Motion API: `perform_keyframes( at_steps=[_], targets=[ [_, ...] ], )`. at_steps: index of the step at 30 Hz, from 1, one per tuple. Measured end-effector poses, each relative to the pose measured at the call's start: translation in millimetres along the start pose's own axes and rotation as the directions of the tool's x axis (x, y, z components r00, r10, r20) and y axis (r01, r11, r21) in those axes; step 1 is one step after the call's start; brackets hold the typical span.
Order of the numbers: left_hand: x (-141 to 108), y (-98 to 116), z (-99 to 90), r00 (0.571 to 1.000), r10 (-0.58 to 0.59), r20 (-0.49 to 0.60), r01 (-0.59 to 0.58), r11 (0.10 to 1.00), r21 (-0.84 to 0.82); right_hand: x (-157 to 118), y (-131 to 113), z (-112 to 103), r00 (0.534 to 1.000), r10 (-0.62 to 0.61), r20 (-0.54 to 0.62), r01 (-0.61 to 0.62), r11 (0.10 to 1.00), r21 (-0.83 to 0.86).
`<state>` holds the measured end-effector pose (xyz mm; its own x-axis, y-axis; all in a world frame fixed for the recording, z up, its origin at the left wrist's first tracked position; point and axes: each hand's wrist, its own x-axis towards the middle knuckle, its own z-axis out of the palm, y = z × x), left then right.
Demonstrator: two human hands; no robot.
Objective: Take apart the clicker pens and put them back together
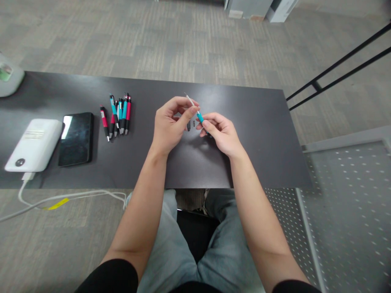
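My left hand (171, 122) pinches a thin white pen refill (190, 100) between thumb and forefinger, its tip pointing up and to the left. In my right hand (220, 131) is a teal pen barrel (200, 117), tilted, with its upper end close to the lower end of the refill. Whether the refill sits inside the barrel I cannot tell. Beneath the hands a black pen grip (188, 126) lies on the table, partly behind my left fingers. Beside it is a small dark part (194, 123), perhaps a spring.
Several teal and red pens (120, 114) lie in a group on the dark table (259, 150). Further left are a black phone-like device (76, 139) and a white power bank (34, 144) with a white cable (85, 194). A white object (10, 77) stands at the far left.
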<state>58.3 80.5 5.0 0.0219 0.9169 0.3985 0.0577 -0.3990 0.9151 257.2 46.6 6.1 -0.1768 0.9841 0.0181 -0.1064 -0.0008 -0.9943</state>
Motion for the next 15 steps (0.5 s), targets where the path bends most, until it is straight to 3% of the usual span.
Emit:
perform_keyframes(
  at_steps=[6, 11, 15],
  targets=[
    [2, -12, -0.6, 0.998, 0.022, 0.051, -0.015, 0.991, -0.131, 0, -1, 3, 0.999, -0.025, 0.027, 0.024, 0.999, 0.025],
    [0, -3, -2.0, 0.996, -0.004, 0.093, 0.017, 0.991, -0.136, 1, 5, 2, 0.999, -0.040, 0.019, 0.039, 0.998, 0.042],
    [-2, 3, -3.1, 0.980, -0.022, 0.197, 0.044, 0.993, -0.111, 2, 7, 3, 0.998, -0.060, 0.008, 0.060, 0.997, 0.038]
  ],
)
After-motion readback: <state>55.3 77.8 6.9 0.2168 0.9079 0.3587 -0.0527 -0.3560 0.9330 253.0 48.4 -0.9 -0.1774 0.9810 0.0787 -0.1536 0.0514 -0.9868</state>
